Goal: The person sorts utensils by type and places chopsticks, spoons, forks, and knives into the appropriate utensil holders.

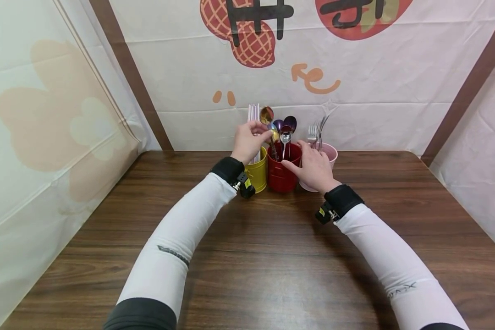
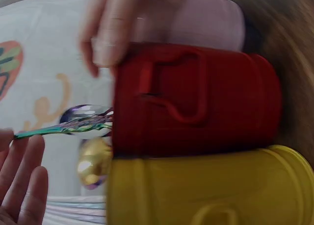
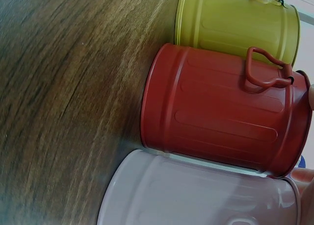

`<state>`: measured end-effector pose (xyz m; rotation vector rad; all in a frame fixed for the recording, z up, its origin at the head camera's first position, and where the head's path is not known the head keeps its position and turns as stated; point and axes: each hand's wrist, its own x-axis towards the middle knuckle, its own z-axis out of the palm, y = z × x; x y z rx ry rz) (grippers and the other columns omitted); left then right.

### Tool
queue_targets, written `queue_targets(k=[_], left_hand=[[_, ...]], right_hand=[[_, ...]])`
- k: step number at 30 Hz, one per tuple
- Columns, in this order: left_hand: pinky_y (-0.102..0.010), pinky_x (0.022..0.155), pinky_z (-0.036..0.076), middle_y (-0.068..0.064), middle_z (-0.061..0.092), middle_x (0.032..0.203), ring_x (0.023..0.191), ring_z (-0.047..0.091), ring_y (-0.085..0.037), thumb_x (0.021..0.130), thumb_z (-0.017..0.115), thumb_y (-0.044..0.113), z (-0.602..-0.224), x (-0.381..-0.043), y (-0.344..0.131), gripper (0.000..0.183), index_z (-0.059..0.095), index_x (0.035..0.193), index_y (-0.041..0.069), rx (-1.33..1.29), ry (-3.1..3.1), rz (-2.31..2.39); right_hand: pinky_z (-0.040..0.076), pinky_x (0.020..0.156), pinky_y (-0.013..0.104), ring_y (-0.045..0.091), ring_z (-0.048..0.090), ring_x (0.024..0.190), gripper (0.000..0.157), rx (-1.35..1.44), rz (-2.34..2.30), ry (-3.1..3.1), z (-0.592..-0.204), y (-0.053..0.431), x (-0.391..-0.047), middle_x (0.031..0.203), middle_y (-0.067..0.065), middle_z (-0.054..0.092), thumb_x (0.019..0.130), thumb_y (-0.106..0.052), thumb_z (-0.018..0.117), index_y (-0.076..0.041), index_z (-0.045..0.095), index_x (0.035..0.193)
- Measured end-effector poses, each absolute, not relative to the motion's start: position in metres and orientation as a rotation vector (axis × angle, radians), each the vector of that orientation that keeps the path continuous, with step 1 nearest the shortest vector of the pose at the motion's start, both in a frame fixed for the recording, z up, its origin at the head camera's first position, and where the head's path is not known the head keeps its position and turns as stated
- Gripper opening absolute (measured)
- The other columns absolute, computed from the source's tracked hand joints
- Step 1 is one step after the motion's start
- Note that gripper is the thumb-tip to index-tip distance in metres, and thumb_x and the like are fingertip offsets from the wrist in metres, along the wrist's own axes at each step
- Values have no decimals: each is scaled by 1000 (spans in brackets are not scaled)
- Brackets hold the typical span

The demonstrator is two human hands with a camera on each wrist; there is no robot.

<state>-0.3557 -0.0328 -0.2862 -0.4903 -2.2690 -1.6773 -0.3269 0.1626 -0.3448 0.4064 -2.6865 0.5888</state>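
My left hand [image 1: 249, 141] pinches an iridescent spoon [image 1: 274, 133] near its upper end, above the red bucket [image 1: 281, 178]. In the left wrist view, the spoon's slim greenish edge [image 2: 44, 131] runs from the fingertips to the bucket's mouth. My right hand [image 1: 315, 166] holds the red bucket by its rim, thumb at the front and fingers at the right side. Other spoons stand in that bucket, including a silver spoon [image 1: 286, 138], a dark purple spoon [image 1: 290, 122] and a gold spoon [image 1: 266, 115].
A yellow bucket [image 1: 259, 175] with striped straws [image 1: 253, 112] stands left of the red one. To its right, partly behind my right hand, a pink bucket [image 1: 331, 154] contains forks [image 1: 312, 132]. The wooden table [image 1: 247, 256] ends at a printed cloth wall [image 1: 375, 91].
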Motion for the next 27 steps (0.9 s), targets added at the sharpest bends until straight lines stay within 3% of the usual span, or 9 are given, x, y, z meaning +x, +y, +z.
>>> queue_targets(k=[5, 10, 15, 27], left_hand=[[-31, 78, 51, -9, 72, 95, 86, 67, -21, 90, 71, 17, -295, -351, -27, 16, 68, 98, 3, -454, -2576, -1264], [-32, 74, 47, 0, 72, 93, 87, 64, -15, 89, 72, 29, -299, -351, -23, 18, 71, 96, 13, -352, -2750, -938], [-32, 68, 45, 2, 69, 87, 82, 62, -14, 89, 71, 31, -301, -353, -23, 15, 72, 93, 16, -276, -2777, -889], [-33, 75, 46, 0, 70, 94, 89, 62, -16, 90, 70, 30, -296, -343, -34, 16, 70, 97, 15, -359, -2763, -939]], right_hand=[[36, 96, 51, 35, 53, 118, 77, 415, 565, -2676, -345, 161, -327, 132, 17, 55, 91, -59, 57, -5, 38, 143], [37, 95, 51, 34, 54, 116, 76, 423, 559, -2667, -344, 160, -327, 130, 17, 56, 91, -58, 57, -6, 39, 143], [38, 93, 50, 34, 55, 115, 76, 426, 552, -2665, -344, 159, -327, 129, 17, 57, 91, -58, 57, -5, 40, 142], [37, 93, 51, 37, 54, 115, 76, 426, 575, -2684, -343, 163, -325, 130, 18, 54, 91, -57, 57, -4, 39, 142]])
